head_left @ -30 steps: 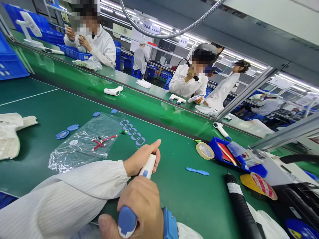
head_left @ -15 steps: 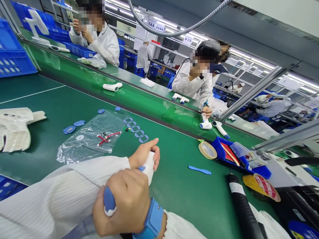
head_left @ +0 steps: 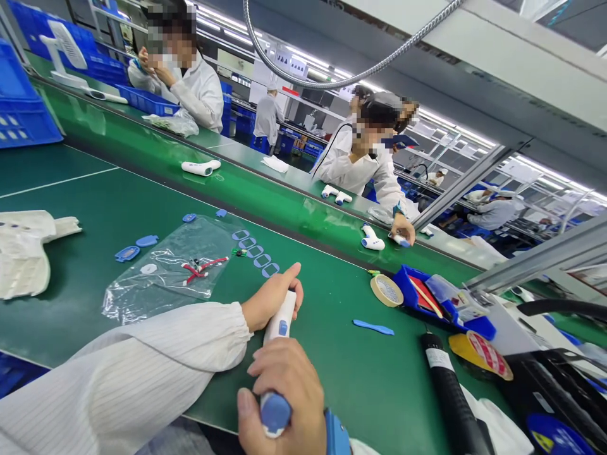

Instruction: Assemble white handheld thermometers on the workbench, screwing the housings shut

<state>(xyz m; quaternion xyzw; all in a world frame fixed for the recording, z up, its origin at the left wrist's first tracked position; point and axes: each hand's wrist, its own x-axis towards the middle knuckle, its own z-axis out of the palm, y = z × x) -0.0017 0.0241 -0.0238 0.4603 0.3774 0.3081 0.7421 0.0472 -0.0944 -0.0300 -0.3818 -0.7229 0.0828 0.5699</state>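
Observation:
Both of my hands are closed on a white forehead thermometer (head_left: 283, 311) with a blue button, held above the green table. My left hand (head_left: 270, 302) wraps its far part, thumb pointing away from me. Nearer to me, my right hand (head_left: 289, 392) grips the other part, which ends in a rounded blue cap (head_left: 275, 412) by my thumb. My palms and fingers cover much of the body. Beyond my left hand lie several blue-edged oval rings (head_left: 256, 253) in a row and a plastic bag (head_left: 165, 272) with red-wired parts (head_left: 202, 270).
A blue pry tool (head_left: 374, 327), a tape roll (head_left: 386, 290), a blue bin (head_left: 427, 300) and a black electric screwdriver (head_left: 448, 385) lie to the right. White shell parts (head_left: 28, 253) are at left. Across the green conveyor (head_left: 284, 202), a co-worker's hand (head_left: 403, 230) touches a thermometer.
My right hand has shifted right and turned, baring the blue button and more of the thermometer's body. A co-worker's hand has moved from one thermometer to another. The view has shifted slightly.

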